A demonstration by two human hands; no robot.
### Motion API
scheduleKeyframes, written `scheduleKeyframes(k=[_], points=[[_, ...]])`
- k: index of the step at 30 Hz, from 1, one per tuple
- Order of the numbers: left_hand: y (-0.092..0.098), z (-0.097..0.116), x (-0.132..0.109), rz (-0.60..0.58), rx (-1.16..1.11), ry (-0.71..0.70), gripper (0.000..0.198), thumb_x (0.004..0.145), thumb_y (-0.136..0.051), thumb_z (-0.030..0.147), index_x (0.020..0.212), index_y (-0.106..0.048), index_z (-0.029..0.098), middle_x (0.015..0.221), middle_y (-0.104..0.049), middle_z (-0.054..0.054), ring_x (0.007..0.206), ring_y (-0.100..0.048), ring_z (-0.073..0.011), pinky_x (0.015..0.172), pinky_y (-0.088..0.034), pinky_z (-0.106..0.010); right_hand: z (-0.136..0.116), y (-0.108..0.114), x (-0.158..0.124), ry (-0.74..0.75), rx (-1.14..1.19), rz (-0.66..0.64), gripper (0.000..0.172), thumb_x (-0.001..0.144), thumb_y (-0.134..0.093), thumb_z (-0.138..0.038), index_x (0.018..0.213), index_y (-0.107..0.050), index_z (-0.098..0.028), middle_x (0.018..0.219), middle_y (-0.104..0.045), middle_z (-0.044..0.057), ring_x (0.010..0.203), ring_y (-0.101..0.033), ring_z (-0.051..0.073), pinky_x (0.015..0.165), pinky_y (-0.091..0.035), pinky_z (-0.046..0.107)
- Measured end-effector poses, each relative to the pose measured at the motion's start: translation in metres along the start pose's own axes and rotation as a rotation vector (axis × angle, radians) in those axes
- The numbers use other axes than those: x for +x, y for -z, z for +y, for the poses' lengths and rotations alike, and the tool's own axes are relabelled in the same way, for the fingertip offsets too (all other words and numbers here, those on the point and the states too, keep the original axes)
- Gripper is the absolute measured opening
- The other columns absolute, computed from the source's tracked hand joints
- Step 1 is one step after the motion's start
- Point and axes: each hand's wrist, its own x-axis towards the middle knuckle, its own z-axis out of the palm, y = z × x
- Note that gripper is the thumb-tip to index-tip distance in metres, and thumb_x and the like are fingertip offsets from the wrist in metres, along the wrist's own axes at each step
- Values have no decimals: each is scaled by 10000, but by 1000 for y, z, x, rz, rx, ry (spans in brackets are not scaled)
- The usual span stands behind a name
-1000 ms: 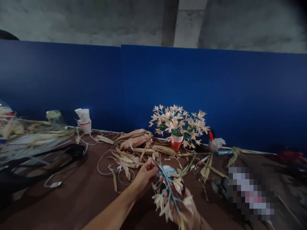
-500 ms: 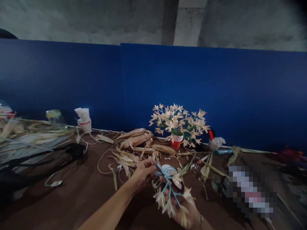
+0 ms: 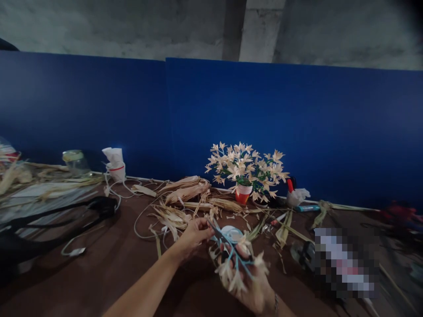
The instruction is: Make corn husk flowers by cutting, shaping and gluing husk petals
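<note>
My left hand (image 3: 194,233) is closed in a pinch on the upper end of a blue-wrapped stem (image 3: 231,251) that carries several cream husk flowers. My right hand (image 3: 256,288) is low in the view, blurred, with its fingers wrapped round the lower part of the same flower branch (image 3: 236,275). A roll of light blue tape (image 3: 231,232) lies on the brown table (image 3: 109,273) just behind the branch. What else the right hand may hold among the flowers I cannot make out.
A red and white cup of finished husk flowers (image 3: 244,169) stands at the blue partition (image 3: 297,127). Dried corn husks (image 3: 185,198) lie behind my left hand. A white cable (image 3: 139,220), black strap (image 3: 66,215), glass jar (image 3: 74,160) and white cup (image 3: 115,169) sit left.
The flower branch and my right hand have shifted slightly lower and turned, now blurred by motion. My left hand has kept its pinch on the stem's upper end.
</note>
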Motion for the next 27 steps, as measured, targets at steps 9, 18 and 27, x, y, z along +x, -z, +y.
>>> scheduleKeyframes(k=[9, 18, 27], points=[[0, -6, 2, -41, 52, -34, 323, 494, -763, 334, 610, -557, 115, 489, -530, 32, 376, -387, -29, 381, -229, -162, 3, 8, -5, 40, -70, -6, 365, 656, -641, -417, 902, -621, -148, 791, -672, 38, 710, -598, 142, 651, -450, 280], [-4, 0, -2, -21, 37, -17, 289, 527, -751, 317, 645, -569, 125, 520, -533, 31, 390, -417, -33, 393, -260, -160, -3, 22, -1, -32, -66, -82, 291, 711, -595, -348, 917, -598, -143, 717, -636, 16, 503, -491, 40, 499, -407, 151], [2, 5, -2, -49, 113, -40, 295, 522, -750, 329, 631, -583, 112, 487, -486, 43, 383, -354, -19, 373, -219, -154, -1, 6, -2, -45, 28, 29, 192, 749, -581, -247, 900, -599, -129, 804, -642, 28, 641, -564, 70, 632, -454, 205]])
